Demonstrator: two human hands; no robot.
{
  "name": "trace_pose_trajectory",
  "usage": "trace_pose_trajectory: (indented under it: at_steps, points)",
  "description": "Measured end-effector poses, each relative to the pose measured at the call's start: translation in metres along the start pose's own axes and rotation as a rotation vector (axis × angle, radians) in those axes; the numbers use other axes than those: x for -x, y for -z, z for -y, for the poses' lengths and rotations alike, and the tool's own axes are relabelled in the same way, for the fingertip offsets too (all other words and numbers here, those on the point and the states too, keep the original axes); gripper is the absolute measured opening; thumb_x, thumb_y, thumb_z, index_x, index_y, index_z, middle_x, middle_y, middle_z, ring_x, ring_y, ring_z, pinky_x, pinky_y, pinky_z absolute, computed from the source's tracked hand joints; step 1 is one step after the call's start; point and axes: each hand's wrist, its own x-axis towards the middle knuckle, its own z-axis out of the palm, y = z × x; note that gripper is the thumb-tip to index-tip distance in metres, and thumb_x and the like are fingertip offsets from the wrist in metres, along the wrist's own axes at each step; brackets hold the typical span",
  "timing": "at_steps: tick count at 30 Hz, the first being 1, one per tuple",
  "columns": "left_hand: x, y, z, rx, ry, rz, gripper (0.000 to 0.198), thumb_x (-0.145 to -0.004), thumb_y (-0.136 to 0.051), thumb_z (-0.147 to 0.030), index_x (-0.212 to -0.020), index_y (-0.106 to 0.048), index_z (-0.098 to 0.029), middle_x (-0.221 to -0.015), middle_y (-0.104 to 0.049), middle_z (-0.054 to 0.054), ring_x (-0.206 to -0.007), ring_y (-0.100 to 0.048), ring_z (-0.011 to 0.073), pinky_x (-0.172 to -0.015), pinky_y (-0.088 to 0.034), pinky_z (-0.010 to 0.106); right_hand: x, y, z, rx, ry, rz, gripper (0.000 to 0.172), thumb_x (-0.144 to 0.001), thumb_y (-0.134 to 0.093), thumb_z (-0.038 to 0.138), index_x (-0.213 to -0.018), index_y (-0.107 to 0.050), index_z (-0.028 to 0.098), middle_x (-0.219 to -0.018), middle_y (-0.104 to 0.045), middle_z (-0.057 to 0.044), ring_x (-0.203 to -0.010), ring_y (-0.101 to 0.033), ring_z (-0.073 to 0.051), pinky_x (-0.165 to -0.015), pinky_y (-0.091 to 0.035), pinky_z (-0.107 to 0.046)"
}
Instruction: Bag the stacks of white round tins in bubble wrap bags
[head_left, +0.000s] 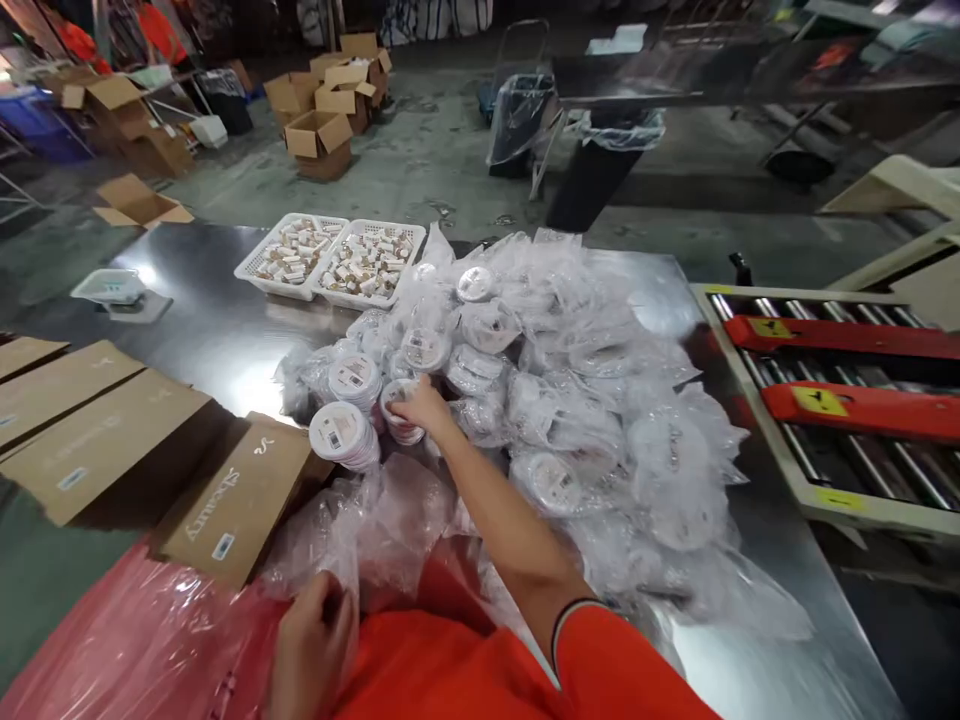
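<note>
My right hand (422, 405) reaches into the pile, its fingers closed over a stack of round white lid-like discs (403, 432). Beside it stand more disc stacks; the nearest stack (341, 435) bears a printed label with a barcode on top. Low in the view, my left hand (311, 635) is closed on the edge of a clear plastic bag (390, 505), which spreads out below the discs. Many more discs in clear bags (570, 410) are heaped to the right of my arm.
A metal table (217, 330) bears two white baskets (319, 292) of small white-and-brown pieces and a small scale (142, 306). Open cardboard boxes (225, 500) line the left edge. A roller conveyor (817, 480) with red bars runs at the right. Bins and cartons stand on the floor beyond.
</note>
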Motion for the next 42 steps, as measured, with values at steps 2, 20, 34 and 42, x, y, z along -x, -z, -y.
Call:
trace_pose_trajectory:
  at_steps: [2,20,34,42]
  points:
    - [0.001,-0.005,0.0,0.007,0.017,-0.007,0.031,-0.083,-0.049,-0.042,-0.06,-0.043,-0.023,-0.053,-0.051,-0.001,-0.049,-0.049,0.0141,-0.048,-0.04,0.024,-0.003,0.002,-0.003,-0.007,-0.024,-0.004,0.087,-0.057,-0.076,0.05,-0.127,-0.043,0.011,-0.126,-0.053,-0.025,-0.113,-0.056,-0.036,-0.087,-0.046,-0.04]
    - [-0.032,-0.037,-0.02,0.473,0.175,-0.102,0.024,-0.075,-0.06,-0.041,-0.069,-0.052,-0.02,-0.057,-0.056,-0.003,-0.051,-0.053,0.0122,-0.052,-0.043,0.024,0.153,-0.007,-0.088,-1.548,-0.26,0.503,0.039,-0.054,-0.083,0.028,-0.086,-0.067,0.015,-0.078,-0.072,-0.004,-0.076,-0.067,-0.02,-0.073,-0.053,-0.032]
    - [-0.013,-0.054,-0.034,0.788,0.216,-0.072,0.029,-0.08,-0.06,-0.046,-0.075,-0.05,-0.019,-0.058,-0.05,-0.005,-0.05,-0.05,0.0109,-0.05,-0.044,0.023,0.202,-0.017,-0.107,-1.068,-0.101,0.1,0.052,-0.052,-0.082,0.03,-0.097,-0.057,0.02,-0.088,-0.066,-0.001,-0.083,-0.061,-0.02,-0.077,-0.049,-0.032]
    - [0.003,-0.047,-0.049,0.333,-0.503,-0.16,0.013,-0.087,-0.05,-0.02,-0.078,-0.059,-0.019,-0.076,-0.061,0.002,-0.073,-0.058,0.0138,-0.068,-0.047,0.024,0.217,-0.019,-0.102,-0.611,0.076,0.106,0.056,-0.062,-0.072,0.032,-0.112,-0.052,0.018,-0.104,-0.064,-0.006,-0.093,-0.06,-0.023,-0.085,-0.047,-0.037]
